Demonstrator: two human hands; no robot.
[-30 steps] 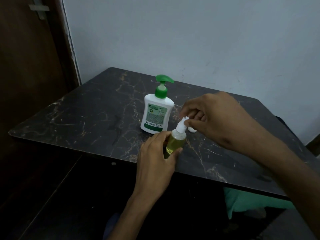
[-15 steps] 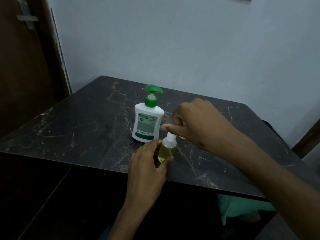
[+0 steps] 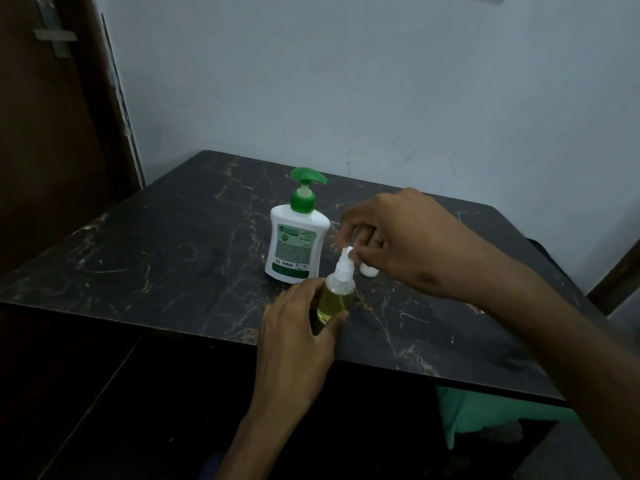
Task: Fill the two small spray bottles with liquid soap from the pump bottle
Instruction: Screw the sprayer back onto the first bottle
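One filled spray bottle [image 3: 335, 296] is gripped by the left hand [image 3: 299, 327], its nozzle [image 3: 346, 259] pinched by the right hand [image 3: 398, 237]; the second bottle's fill cannot be told.

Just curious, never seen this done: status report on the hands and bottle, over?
Left hand gripping spray bottle, yellow soap inside. Right hand pinching its white sprayer top. Pump bottle behind, nothing blocking.
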